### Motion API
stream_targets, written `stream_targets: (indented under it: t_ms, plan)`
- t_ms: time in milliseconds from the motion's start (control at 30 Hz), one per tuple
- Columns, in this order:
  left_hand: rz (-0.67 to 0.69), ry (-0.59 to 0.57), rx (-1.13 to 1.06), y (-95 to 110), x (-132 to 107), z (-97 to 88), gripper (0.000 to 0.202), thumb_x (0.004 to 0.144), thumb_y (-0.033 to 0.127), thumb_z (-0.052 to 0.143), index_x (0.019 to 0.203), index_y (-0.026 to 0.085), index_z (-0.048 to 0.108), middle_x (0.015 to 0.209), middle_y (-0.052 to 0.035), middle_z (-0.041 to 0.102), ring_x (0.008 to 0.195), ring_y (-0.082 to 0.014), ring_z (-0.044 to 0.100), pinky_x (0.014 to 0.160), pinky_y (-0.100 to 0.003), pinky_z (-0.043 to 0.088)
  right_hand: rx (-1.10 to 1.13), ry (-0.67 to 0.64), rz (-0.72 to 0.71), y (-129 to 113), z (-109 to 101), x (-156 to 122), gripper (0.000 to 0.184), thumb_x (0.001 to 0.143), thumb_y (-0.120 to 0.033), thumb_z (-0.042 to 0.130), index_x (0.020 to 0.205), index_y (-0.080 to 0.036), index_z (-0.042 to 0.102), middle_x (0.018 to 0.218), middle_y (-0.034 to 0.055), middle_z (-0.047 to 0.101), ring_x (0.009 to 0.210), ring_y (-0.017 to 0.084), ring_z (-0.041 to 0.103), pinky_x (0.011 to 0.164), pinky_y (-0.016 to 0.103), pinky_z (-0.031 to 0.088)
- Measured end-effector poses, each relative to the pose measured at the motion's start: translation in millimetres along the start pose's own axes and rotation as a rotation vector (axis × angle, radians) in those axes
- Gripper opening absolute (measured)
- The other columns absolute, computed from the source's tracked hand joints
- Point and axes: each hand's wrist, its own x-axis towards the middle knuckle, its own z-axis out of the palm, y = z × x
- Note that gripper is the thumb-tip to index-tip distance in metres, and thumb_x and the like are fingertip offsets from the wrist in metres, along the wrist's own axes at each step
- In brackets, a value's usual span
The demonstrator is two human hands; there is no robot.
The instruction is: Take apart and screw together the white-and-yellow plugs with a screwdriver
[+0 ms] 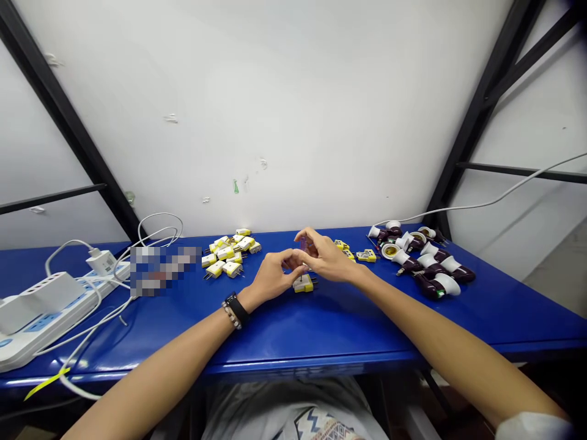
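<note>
My right hand (326, 256) curls around a small translucent purple piece (302, 244), which shows between its fingers. My left hand (275, 276) comes in from the lower left, its pinched fingertips meeting the right hand's fingers. Whether the left fingers hold anything is hidden. Just below both hands, a yellow and white two-pin plug (303, 283) lies on the blue table (321, 342). A heap of similar plugs (228, 253) sits to the left, and a few small yellow plug parts (365, 256) lie to the right.
Dark purple and white lamp-socket adapters (417, 260) are piled at the right. A white power strip (41, 318) with tangled white cables lies at the left, next to a blurred patch (162, 272). A white wall with black struts rises behind the table.
</note>
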Motion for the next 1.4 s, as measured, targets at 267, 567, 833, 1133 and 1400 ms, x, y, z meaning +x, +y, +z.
stream_targets:
  t_ms: [267,567,833,1133,1400]
  plan:
    - [0.041,-0.047,0.009,0,0,0.1,0.019,0.094,0.029,0.060,0.085,0.016,0.071,0.074,-0.0011,0.073,0.065,-0.0132,0.062,0.066,-0.025,0.049,-0.014,-0.015,0.003,-3,0,0,0.011,0.093,-0.026,0.054,0.100,-0.019,0.058,0.073,-0.0018,0.060,0.063,0.013,0.052,0.060,0.025,0.038]
    - [0.077,-0.072,0.046,-3,-2,1.0,0.019,0.093,0.034,0.063,0.089,0.016,0.068,0.081,-0.0024,0.072,0.070,-0.0140,0.062,0.065,-0.024,0.048,-0.028,-0.010,0.009,-1,0,0,0.015,0.095,-0.029,0.052,0.095,-0.018,0.061,0.072,-0.0006,0.062,0.062,0.013,0.053,0.060,0.026,0.038]
    - [-0.031,-0.026,0.209,-2,-1,0.4,0.031,0.084,0.048,0.073,0.088,0.018,0.067,0.074,-0.0004,0.070,0.066,-0.0155,0.061,0.061,-0.026,0.043,0.005,-0.023,0.017,-1,1,0,0.018,0.095,-0.032,0.054,0.093,-0.017,0.063,0.070,-0.0013,0.061,0.061,0.012,0.050,0.059,0.025,0.036]
    - [0.049,-0.203,0.254,2,0,-27.9,0.021,0.091,0.033,0.061,0.105,0.019,0.069,0.094,-0.0045,0.074,0.078,-0.0179,0.065,0.071,-0.029,0.048,0.089,0.079,0.035,-2,-4,2,0.025,0.095,-0.039,0.054,0.085,-0.018,0.060,0.066,-0.0028,0.055,0.058,0.011,0.045,0.058,0.025,0.036]
    - [0.060,-0.222,0.187,-2,3,-26.6,0.019,0.092,0.031,0.062,0.092,0.018,0.075,0.084,-0.0041,0.076,0.071,-0.0157,0.064,0.068,-0.027,0.048,0.214,0.233,0.046,2,-6,6,0.033,0.093,-0.050,0.055,0.083,-0.018,0.056,0.070,-0.0020,0.053,0.058,0.011,0.044,0.056,0.025,0.037]
